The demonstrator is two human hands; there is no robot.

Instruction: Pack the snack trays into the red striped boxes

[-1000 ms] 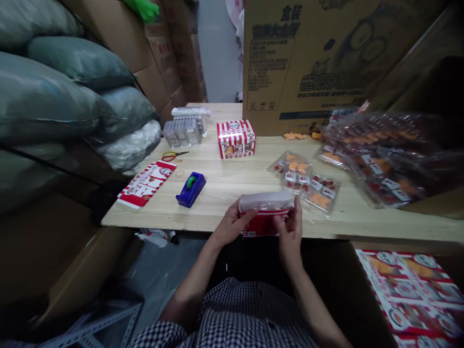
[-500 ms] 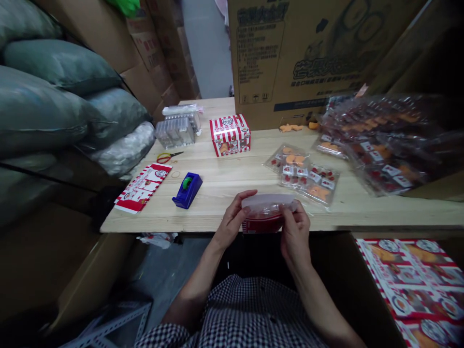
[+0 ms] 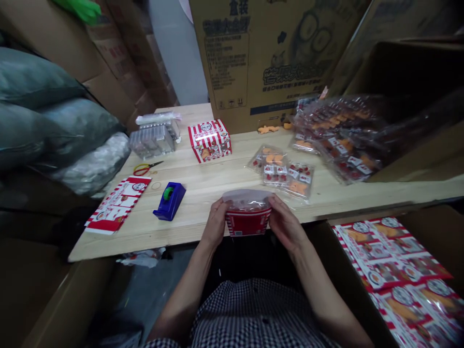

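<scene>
By the table (image 3: 232, 179), pinching red box (image 3: 250, 224) between left hand (image 3: 215, 224) and right hand (image 3: 287, 224). Held upright, likely to steady white flap (image 3: 246, 195).

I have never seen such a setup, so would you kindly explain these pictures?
No robot here: every picture comes from a camera on a person's head, looking forward and down. The bare left hand and bare right hand hold a red cardboard box with clear plastic at its top. On the pale wooden table lie a blue plastic tape dispenser, red and yellow scissors, a flat red and white printed carton and clear packets with orange pieces. Farther back stands a red and white striped box.
</scene>
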